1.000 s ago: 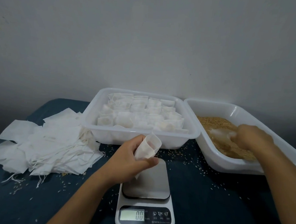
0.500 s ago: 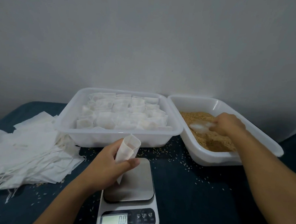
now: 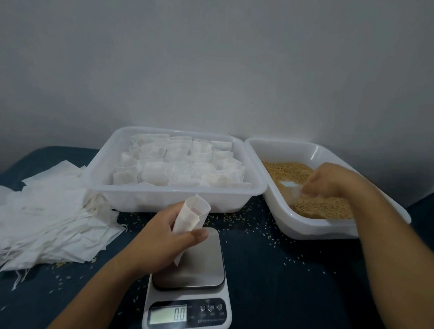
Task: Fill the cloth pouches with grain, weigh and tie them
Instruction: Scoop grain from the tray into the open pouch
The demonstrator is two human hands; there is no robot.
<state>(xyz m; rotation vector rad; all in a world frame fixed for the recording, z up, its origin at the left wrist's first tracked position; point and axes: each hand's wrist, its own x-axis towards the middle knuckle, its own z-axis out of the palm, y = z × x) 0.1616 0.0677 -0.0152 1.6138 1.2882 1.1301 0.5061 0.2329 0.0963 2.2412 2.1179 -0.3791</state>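
My left hand (image 3: 164, 239) grips an open white cloth pouch (image 3: 191, 218), mouth upward, just above the steel plate of a small kitchen scale (image 3: 190, 278) that reads 0.0. My right hand (image 3: 328, 181) reaches into a white tub (image 3: 308, 229) of brown grain (image 3: 319, 207) on the right. Its curled fingers hold a clear scoop (image 3: 291, 188) that is partly buried in the grain and blurred.
A second white tub (image 3: 174, 199) packed with several filled pouches stands behind the scale. A heap of flat empty pouches (image 3: 44, 218) with loose strings lies at the left. Spilled grains dot the dark blue cloth (image 3: 292, 281). A grey wall rises behind.
My right hand has drawn the scoop through the grain toward the tub's near side. My left hand keeps the pouch over the scale. The camera shifted slightly.
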